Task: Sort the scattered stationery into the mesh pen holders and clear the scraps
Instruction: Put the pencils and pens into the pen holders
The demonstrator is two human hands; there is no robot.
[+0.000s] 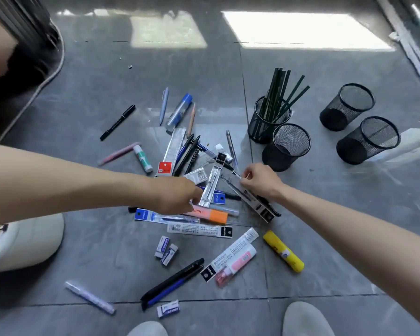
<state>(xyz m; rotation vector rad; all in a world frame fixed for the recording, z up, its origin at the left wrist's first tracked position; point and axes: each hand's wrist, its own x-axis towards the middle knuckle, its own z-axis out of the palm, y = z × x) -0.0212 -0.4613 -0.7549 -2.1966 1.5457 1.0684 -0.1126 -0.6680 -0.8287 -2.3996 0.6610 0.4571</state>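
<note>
grey tiled floor (325,214) carries scattered pens (180,156), erasers (166,249), glue sticks (283,251) and four mesh holders (286,146).

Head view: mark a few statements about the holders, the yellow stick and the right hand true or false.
1. Four mesh pen holders stand on the floor. True.
2. Every holder is empty. False: the back-left holder holds dark pencils.
3. The yellow stick lies on the floor, touched by no hand. True.
4. The right hand hangs open, holding nothing. False: it pinches a long packet.
</note>
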